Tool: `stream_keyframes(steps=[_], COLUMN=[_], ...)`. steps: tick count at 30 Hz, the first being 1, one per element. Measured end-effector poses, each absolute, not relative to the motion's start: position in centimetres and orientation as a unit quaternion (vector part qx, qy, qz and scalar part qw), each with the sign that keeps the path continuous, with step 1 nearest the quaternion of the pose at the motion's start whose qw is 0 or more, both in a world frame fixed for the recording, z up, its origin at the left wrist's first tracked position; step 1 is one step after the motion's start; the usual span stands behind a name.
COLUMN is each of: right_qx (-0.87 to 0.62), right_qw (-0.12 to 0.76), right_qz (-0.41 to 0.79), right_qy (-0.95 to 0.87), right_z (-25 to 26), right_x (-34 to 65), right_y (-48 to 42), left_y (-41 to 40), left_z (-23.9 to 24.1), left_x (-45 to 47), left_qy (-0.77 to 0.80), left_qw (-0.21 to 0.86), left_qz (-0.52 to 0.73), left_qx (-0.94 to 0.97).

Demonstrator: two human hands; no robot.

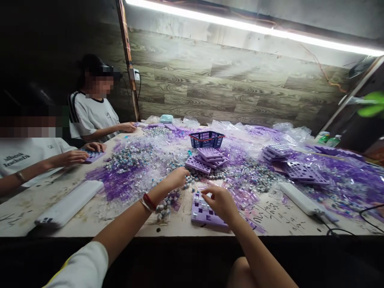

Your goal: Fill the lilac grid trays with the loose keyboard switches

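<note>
My left hand (177,179) reaches over the heap of small white-and-blue parts (166,206) in the middle of the table. Its fingers are bent together, and whatever is between their tips is hidden. Just in front of me lies a light purple tray with square holes (207,216), some of them filled with clear pieces. Over the tray's right side hovers my right hand (221,203), thumb and forefinger in a pinch. Anything in that pinch is too small to make out.
Stacked purple trays (207,158) stand before a dark basket (207,140); more purple trays (303,172) lie right. Clear and purple strips (120,180) spread widely. White bars (70,202) (300,198) flank me. Two people (93,116) (30,160) work at left.
</note>
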State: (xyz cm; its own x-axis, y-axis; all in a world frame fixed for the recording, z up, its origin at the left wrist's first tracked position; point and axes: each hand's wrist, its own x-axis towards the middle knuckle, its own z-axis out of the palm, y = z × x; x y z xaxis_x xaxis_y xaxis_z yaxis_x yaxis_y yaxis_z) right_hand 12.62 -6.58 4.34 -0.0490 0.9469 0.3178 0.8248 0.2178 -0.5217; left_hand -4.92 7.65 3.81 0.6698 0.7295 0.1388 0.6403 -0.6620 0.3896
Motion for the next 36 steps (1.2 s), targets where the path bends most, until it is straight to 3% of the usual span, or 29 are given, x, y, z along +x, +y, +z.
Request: stream_keyframes(steps=[6,12,27,36], right_qx=[-0.663,-0.66,-0.557,-0.542], right_qw=[0.287,0.272,0.232,0.249], right_qz=[0.079,0.083,0.086,0.079], right_qy=[-0.687,-0.696,-0.793,-0.799], right_z=[3.3,3.0,1.9,1.2], right_x=[12.5,10.7,4.4,3.3], right_y=[-3.9,-2.5,0.4,1.7], left_y=[9.8,9.0,-2.6,-5.2], left_z=[2.0,3.1,2.7,1.5], left_x=[-3.7,-6.3,-13.0,-13.6], left_qy=[0.418,0.436,0.441,0.454], left_qw=[0.134,0.142,0.256,0.304], left_qz=[0.192,0.287,0.503,0.46], left_qx=[0.878,0.841,0.697,0.7])
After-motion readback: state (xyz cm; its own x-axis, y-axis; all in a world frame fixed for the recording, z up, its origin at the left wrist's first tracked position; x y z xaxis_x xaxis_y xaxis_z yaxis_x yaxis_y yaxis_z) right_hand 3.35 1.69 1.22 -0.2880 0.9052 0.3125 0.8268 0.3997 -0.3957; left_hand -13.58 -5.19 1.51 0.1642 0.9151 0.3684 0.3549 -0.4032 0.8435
